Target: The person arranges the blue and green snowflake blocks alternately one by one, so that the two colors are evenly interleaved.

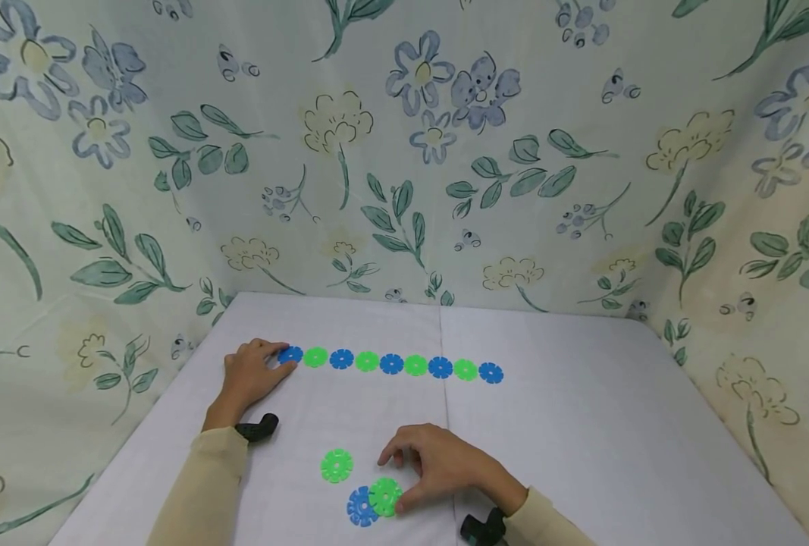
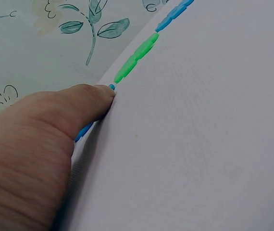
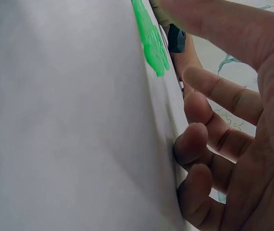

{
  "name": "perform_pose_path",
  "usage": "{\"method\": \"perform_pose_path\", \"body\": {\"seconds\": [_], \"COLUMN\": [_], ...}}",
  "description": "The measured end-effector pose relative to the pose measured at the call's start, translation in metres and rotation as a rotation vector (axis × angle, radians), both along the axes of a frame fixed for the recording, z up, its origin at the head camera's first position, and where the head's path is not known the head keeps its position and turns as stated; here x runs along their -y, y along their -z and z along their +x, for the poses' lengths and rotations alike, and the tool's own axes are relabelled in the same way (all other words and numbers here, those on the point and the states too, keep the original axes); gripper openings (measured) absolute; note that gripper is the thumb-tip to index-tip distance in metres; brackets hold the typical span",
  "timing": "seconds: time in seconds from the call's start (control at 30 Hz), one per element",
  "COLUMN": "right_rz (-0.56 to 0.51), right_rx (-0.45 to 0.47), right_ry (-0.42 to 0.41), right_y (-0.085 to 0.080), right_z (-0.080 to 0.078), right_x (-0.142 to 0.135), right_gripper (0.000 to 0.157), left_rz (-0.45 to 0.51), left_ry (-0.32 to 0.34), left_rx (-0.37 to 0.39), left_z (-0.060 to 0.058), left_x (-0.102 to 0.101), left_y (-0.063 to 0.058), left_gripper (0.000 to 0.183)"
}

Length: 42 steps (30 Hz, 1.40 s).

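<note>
While nine discs [image 1: 391, 364] are already sitting in a blue-and-green row [image 1: 415, 365] across centre-frame, I'm counting three loose discs [image 1: 337, 465] outside it, lower centre; my left hand [image 1: 251, 373] is pinching the leftmost blue disc [image 1: 291, 355], my right hand [image 1: 440, 458] curving beside the loose ones, thumb and fingers apart.

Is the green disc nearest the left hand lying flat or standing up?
Flat. In the head view, the green disc shows its round face; in the left wrist view, a thin profile.

The disc row [image 1: 392, 364] alternates blue and green.
</note>
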State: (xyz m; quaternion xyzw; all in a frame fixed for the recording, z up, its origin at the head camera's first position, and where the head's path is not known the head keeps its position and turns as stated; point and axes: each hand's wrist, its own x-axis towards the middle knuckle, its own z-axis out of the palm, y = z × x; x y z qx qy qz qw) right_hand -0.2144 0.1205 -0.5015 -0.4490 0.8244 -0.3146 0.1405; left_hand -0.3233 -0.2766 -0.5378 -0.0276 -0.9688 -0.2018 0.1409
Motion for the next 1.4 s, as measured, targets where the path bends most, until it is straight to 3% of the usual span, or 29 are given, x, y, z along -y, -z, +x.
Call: {"method": "perform_pose_path", "body": {"seconds": [0.7,1.07,1.4], "right_rz": [0.092,0.128,0.114], "right_rx": [-0.152,-0.106,-0.127], "right_ry": [-0.008,-0.003,-0.016], "right_y": [0.0026,0.0011,0.0016], "right_z": [0.0045,0.004,0.0051], "right_x": [0.0039,0.0048,0.0052], "right_gripper": [0.047,0.04,0.039], "left_rz": [0.002,0.007,0.006], "left_ry": [0.003,0.011,0.011], "left_rx": [-0.001,-0.01,-0.012], "left_z": [0.0016,0.0015,0.0003], "left_x": [-0.0012,-0.0015,0.0006], "left_y": [-0.0006,-0.0024,0.0011], "left_gripper": [0.055,0.056,0.056]}}
